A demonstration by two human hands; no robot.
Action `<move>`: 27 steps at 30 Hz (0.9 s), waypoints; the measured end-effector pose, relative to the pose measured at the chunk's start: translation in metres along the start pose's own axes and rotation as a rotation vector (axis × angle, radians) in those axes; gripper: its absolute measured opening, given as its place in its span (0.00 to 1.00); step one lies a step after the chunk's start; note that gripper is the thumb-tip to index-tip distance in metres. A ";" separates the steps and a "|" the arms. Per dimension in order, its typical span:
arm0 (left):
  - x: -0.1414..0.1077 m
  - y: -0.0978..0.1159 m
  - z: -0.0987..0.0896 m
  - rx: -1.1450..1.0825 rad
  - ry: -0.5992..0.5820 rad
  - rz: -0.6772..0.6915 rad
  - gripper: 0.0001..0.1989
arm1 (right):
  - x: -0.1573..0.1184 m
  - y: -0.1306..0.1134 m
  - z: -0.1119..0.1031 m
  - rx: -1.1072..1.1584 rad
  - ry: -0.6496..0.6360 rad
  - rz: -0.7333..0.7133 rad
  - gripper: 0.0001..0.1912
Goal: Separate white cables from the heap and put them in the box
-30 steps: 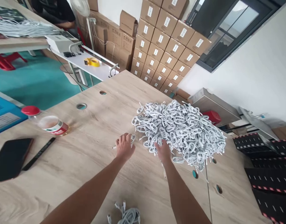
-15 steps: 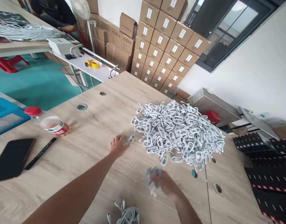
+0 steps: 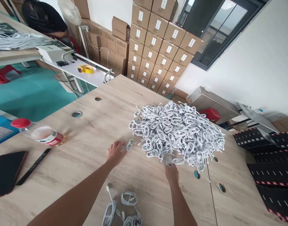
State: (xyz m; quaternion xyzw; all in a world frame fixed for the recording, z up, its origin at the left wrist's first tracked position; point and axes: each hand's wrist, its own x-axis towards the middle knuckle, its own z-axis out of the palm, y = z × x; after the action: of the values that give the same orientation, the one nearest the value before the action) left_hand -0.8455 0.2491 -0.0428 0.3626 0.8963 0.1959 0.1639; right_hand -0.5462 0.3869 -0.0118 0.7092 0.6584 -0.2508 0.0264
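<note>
Left hand (image 3: 115, 153) flat on the wooden table (image 3: 92, 138), fingers loosely spread, fingertips touching one small coiled cable (image 3: 129, 144) lying alone just off the big heap of white coiled cables (image 3: 177, 131), at about 9 o'clock from the heap. Right hand (image 3: 171, 172) reaching into the heap's near edge at about 6 o'clock, fingers seemingly pinched on a single coil (image 3: 168, 159), though blurred, so hard to say whether truly clamped or only touching. Best handled, by the look of it, by lifting one coil straight up and clear before drawing it back, since neighbouring loops interlock and a sideways drag would likely pull several along; a light pin with the free hand on the heap's edge would help. Separated loose cables (image 3: 125, 208) lying near the bottom edge of the view at 6 o'clock, well apart from the heap. At 9 o'clock on the table, a red-capped bottle (image 3: 38, 133) on its side, a black pen (image 3: 32, 166) and a dark phone (image 3: 6, 172). Beyond, at 12 o'clock, stacked cardboard boxes (image 3: 158, 40); at 11 o'clock a roll of yellow tape (image 3: 87, 68). Connector ends too small to identify; loose bundle cut off by the frame; right fingertips partly buried in the coils.
</note>
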 end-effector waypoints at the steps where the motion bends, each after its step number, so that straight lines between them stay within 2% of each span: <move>1: -0.003 -0.001 0.003 0.007 0.019 0.028 0.21 | -0.003 0.000 0.001 0.011 0.032 -0.022 0.15; 2: -0.006 -0.001 0.006 0.015 0.036 0.057 0.21 | -0.005 -0.003 0.002 0.021 0.069 -0.083 0.14; 4: -0.010 0.001 0.011 0.038 0.066 0.109 0.21 | -0.007 -0.016 0.007 0.011 0.125 -0.301 0.15; 7: -0.011 0.005 0.015 0.074 0.108 0.157 0.23 | 0.001 -0.044 0.012 -0.122 0.090 -0.629 0.22; 10: -0.011 0.006 0.016 0.099 0.134 0.187 0.22 | 0.016 -0.060 0.006 -0.250 0.034 -0.762 0.17; 12: -0.011 0.005 0.016 0.108 0.146 0.201 0.21 | 0.020 -0.060 -0.002 -0.241 0.027 -0.801 0.13; 14: -0.011 0.004 0.017 0.111 0.158 0.204 0.21 | 0.012 -0.052 -0.010 -0.153 0.029 -0.786 0.10; 16: -0.011 0.002 0.019 0.110 0.161 0.203 0.21 | -0.011 -0.037 -0.016 -0.008 -0.016 -0.711 0.08; 17: -0.011 0.002 0.019 0.109 0.159 0.202 0.21 | -0.026 -0.028 -0.018 0.065 -0.085 -0.673 0.07; 19: -0.011 0.002 0.020 0.111 0.153 0.204 0.21 | -0.057 -0.009 -0.020 0.178 -0.329 -0.631 0.10; 21: -0.011 0.002 0.019 0.118 0.150 0.208 0.22 | -0.076 0.005 -0.020 0.219 -0.577 -0.623 0.21; 22: -0.011 0.003 0.019 0.123 0.149 0.210 0.23 | -0.078 0.009 -0.019 0.224 -0.620 -0.600 0.27; 23: -0.011 0.003 0.018 0.128 0.147 0.212 0.23 | -0.073 0.009 -0.018 0.230 -0.582 -0.554 0.31; 24: -0.011 0.003 0.017 0.133 0.146 0.214 0.24 | -0.063 0.006 -0.016 0.238 -0.473 -0.487 0.32; 27: -0.010 0.004 0.015 0.144 0.141 0.220 0.23 | -0.012 -0.018 -0.009 0.281 -0.026 -0.245 0.33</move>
State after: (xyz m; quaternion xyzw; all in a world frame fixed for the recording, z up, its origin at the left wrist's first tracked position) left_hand -0.8296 0.2477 -0.0529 0.4550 0.8720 0.1730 0.0517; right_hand -0.5606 0.3816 0.0064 0.6172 0.6978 -0.3509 -0.0949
